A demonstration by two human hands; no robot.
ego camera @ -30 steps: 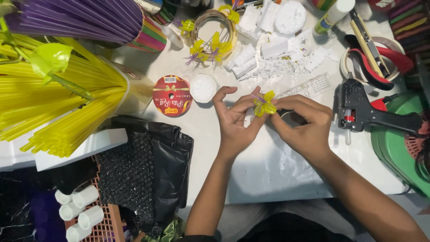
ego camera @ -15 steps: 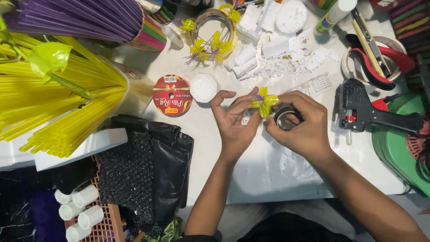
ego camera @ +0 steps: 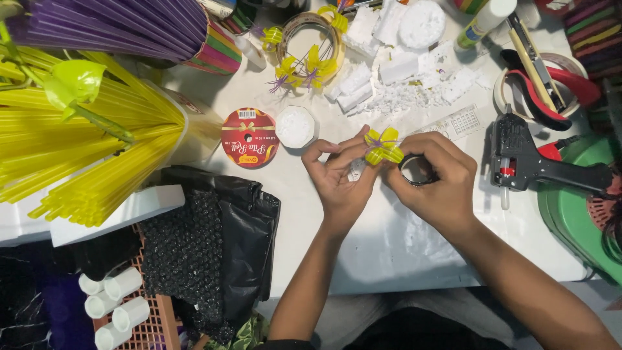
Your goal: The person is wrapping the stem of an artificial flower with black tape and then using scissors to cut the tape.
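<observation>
Between both hands' fingertips, yellow ribbon flower (ego camera: 383, 146).

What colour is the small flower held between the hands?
Yellow with a purple centre, flower; head view.

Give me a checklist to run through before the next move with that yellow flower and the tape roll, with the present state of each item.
1. Yellow flower held: ok, pinched between the fingertips of both hands above the white table.
2. Left hand grip: ok, its fingers close on the flower's underside.
3. Right hand holding the small tape roll: ok, the roll sits under its fingers.
4. Tape end stuck to the flower: cannot tell, hidden by the fingers.
5. Glue gun clear of the hands: ok, lying on the table to the right, untouched.
6. Finished yellow flowers out of the way: ok, at the far edge by a ring.
</observation>
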